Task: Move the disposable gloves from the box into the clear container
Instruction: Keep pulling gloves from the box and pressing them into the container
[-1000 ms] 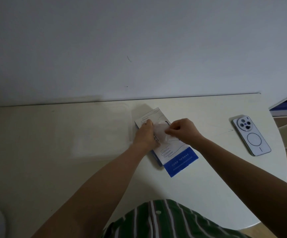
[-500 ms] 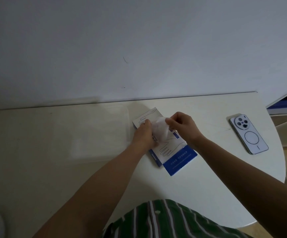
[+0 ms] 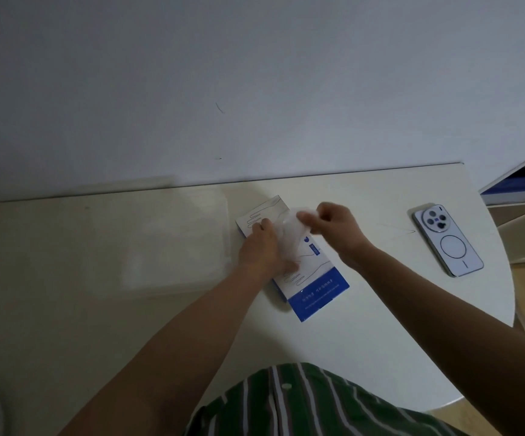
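Phone (image 3: 448, 240) face-down, R side of white table (image 3: 380, 335), grey wall (image 3: 254, 73) behind, green-striped shirt (image 3: 311, 404) btm.

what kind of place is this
Probably a room at home, though that's a guess: a plain white table against a bare wall, a phone lying face down on it, and a glove box over which the right hand pinches a glove.

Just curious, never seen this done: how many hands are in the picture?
2. The left hand rests on the box, along its left side; the right hand pinches translucent gloves just above the box.
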### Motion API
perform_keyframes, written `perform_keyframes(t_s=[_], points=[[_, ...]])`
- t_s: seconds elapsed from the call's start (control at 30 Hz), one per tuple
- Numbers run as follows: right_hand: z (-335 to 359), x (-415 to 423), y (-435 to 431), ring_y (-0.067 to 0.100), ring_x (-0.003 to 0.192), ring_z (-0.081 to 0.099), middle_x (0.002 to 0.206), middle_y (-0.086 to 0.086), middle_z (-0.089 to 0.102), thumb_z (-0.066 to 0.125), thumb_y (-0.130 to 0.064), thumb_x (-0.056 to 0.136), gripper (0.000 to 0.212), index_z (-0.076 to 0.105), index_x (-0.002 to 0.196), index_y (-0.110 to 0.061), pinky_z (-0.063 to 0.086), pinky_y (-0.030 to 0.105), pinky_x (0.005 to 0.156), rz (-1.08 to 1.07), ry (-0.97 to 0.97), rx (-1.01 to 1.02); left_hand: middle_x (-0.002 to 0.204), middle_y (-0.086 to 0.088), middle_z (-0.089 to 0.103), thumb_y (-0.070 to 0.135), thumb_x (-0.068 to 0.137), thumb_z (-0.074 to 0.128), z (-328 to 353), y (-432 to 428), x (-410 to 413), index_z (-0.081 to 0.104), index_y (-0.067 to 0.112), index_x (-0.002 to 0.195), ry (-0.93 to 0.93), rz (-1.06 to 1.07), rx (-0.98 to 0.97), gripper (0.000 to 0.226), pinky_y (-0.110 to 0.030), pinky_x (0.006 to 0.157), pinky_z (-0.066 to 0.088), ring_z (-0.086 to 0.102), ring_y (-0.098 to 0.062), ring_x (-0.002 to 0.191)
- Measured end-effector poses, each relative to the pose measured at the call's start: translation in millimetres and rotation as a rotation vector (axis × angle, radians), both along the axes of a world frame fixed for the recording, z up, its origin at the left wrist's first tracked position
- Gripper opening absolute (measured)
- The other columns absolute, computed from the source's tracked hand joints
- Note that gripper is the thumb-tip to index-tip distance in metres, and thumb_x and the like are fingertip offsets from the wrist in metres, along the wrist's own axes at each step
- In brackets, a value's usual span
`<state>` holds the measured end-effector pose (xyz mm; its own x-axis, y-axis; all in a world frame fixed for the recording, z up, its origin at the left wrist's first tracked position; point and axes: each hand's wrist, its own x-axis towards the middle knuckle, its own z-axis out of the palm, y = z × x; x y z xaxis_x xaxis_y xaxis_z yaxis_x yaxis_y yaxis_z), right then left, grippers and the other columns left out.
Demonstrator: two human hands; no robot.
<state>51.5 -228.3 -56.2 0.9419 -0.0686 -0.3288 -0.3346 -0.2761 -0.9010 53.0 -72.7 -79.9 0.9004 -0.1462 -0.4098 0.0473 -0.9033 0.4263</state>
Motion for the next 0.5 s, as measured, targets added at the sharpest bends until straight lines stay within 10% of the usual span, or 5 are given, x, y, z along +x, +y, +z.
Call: perform_keyframes(t_s=[0.17,0.5], points=[[20,18,-21,0.022,0.083,0.068,0.093,0.011,0.068,0.068,-0.029,0.088,0.032,0.059,0.103,-0.002,0.057,0.035,0.079,-0.037,0.021,0.262,0.135,-0.008,0.039,0.044,0.062,0.086,-2,0,-1,0.027,0.009,0.135,0.014,-0.004,-0.013,0.1,-0.036,0.095,0.048,0.051,-0.026,0.119],[16,1,-37,0.016,0.066,0.059,0.087,0.01,0.066,0.049,-0.01,0.098,0.009,0.057,0.1,-0.007,0.052,0.026,0.063,0.002,0.079,0.43,0.13,-0.007,0.044,0.043,0.071,0.079,1,6,10,0.033,0.009,0.138,0.084,-0.022,-0.065,0.088,-0.034,0.09,0.047,0.052,-0.025,0.116]])
